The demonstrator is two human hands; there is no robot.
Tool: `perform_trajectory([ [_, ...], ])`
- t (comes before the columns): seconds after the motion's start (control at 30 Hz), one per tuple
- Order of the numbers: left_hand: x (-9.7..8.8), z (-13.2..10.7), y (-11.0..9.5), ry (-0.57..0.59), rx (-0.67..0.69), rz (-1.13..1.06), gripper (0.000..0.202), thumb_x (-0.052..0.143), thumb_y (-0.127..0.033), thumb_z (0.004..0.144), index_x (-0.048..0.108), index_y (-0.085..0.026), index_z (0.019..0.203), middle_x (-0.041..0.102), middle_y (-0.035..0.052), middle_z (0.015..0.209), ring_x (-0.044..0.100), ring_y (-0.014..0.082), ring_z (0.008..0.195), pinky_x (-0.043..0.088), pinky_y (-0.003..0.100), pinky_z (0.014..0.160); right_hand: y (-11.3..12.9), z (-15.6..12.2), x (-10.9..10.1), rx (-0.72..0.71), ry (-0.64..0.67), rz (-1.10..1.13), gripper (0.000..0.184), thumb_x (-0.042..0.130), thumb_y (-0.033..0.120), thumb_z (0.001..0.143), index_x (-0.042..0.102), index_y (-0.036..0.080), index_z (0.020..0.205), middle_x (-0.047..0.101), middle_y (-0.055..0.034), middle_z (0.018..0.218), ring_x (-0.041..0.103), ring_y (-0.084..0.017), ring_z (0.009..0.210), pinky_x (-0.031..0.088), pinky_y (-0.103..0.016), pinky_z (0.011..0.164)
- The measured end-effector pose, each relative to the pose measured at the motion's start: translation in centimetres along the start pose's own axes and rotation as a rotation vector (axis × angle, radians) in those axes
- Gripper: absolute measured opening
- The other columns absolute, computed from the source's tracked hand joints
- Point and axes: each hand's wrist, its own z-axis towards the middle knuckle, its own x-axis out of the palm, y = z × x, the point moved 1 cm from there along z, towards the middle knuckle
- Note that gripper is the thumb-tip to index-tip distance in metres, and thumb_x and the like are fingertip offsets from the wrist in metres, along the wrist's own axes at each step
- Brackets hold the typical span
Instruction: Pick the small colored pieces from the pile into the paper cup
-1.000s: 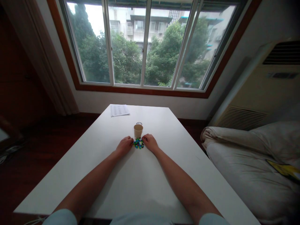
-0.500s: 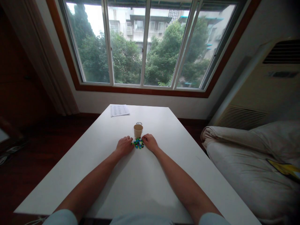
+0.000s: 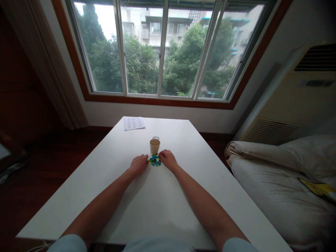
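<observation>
A small heap of tiny blue, green, yellow and dark pieces (image 3: 155, 160) lies on the white table, too small to tell their kind. Just behind it stands a tan cup (image 3: 154, 146), upright. At the heap's left edge rests my left hand (image 3: 139, 165), its fingers bent and drawn together; whatever is in them is hidden. My right hand (image 3: 169, 160) is at the heap's upper right edge, fingers curled in a pinch, with the fingertips too small to show what they hold.
Behind the cup lies a thin dark looped item (image 3: 155, 138). Printed papers (image 3: 134, 123) lie at the far left corner of the table (image 3: 162, 203). A covered bed or sofa (image 3: 278, 182) stands to the right, below a large air conditioner (image 3: 296, 94).
The fingers of my left hand have drawn closer together and shifted slightly at the heap's edge. My right hand and the cup look unmoved.
</observation>
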Motion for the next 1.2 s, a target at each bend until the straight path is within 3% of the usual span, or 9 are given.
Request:
perform_trajectory([
  [0.53,-0.2,-0.6,-1.0,-0.006,0.012,0.003,0.022,0.041,-0.021,0.094,0.056,-0.019,0.11,0.064,0.0123,0.106,0.065,0.023,0.097,0.047,0.033,0.08,-0.1,0.0,0.1,-0.008,-0.022,0.019,0.016,0.058,0.022,0.093,0.074,0.021,0.093,0.066,-0.0043,0.095,0.054,-0.017,0.094,0.038,-0.026,0.084],
  [1.2,0.0,-0.5,-1.2,-0.106,0.085,-0.039,0.023,0.039,-0.03,0.099,0.061,-0.022,0.102,0.062,0.0092,0.104,0.06,0.0215,0.098,0.045,0.031,0.081,-0.1,0.1,0.1,-0.013,-0.009,0.015,0.016,0.058,0.021,0.092,0.074,0.021,0.094,0.066,-0.0045,0.095,0.054,-0.017,0.096,0.038,-0.027,0.087],
])
